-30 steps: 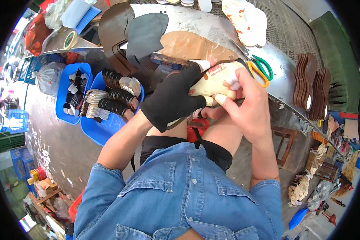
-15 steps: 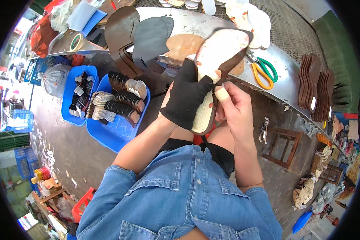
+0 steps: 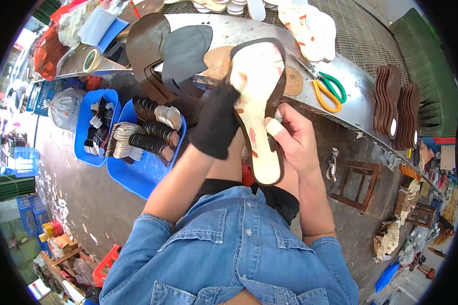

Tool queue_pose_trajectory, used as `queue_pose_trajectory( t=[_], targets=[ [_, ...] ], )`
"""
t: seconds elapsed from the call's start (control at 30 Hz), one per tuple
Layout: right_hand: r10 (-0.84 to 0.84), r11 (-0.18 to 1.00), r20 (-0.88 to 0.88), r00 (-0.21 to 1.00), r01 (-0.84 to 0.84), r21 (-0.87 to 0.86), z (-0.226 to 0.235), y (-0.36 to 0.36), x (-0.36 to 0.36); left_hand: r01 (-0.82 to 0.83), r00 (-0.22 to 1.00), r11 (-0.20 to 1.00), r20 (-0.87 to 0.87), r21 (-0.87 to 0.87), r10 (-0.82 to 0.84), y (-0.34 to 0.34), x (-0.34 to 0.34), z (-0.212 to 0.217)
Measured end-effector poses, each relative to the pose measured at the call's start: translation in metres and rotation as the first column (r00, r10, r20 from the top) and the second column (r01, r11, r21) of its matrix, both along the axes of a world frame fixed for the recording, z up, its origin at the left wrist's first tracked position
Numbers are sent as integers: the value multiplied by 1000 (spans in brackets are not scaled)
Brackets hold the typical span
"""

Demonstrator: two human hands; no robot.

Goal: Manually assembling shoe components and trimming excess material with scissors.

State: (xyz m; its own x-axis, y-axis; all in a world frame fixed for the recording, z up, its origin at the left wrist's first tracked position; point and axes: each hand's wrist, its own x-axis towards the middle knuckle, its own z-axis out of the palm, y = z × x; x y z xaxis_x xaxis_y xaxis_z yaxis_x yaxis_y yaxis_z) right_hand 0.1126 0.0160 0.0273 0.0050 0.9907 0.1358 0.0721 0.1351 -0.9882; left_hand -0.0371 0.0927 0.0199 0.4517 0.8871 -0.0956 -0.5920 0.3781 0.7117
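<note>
Over my lap I hold a cream shoe insole (image 3: 257, 109) with a dark brown leather border around its edge. Its wide end points to the table and its heel toward me. My left hand (image 3: 216, 119), in a black fingerless glove, is closed on the insole's left edge, its bare thumb lying across the cream face. My right hand (image 3: 292, 132), with a pale wrap on the thumb, pinches the border at the right edge by the narrow middle. The fingers underneath are hidden. Beyond lie scissors (image 3: 329, 91) with one green and one orange handle.
Dark leather pieces (image 3: 147, 46) and a grey-black sheet (image 3: 185, 48) overlap the edge of the metal table (image 3: 359, 96). Brown sole stacks (image 3: 389, 101) stand at its right end. On the floor at left are blue bins (image 3: 132, 175) of strap parts; a wooden frame (image 3: 356, 185) lies at right.
The insole has turned so its wide end swings left and its face shows more fully. My left hand has shifted its thumb up the face; my right hand still pinches the right edge.
</note>
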Motion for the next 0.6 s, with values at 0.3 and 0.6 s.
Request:
queue_pose_trajectory(
  t=[0.3, 0.6],
  targets=[
    [-118, 992, -444, 888, 128, -8, -12, 1, -8, -30, 999, 999, 37, 27, 29, -11, 10, 4],
    [-308, 948, -634, 710, 285, -141, 12, 30, 1, 14, 984, 977, -179, 212, 24, -37, 17, 12]
  ],
)
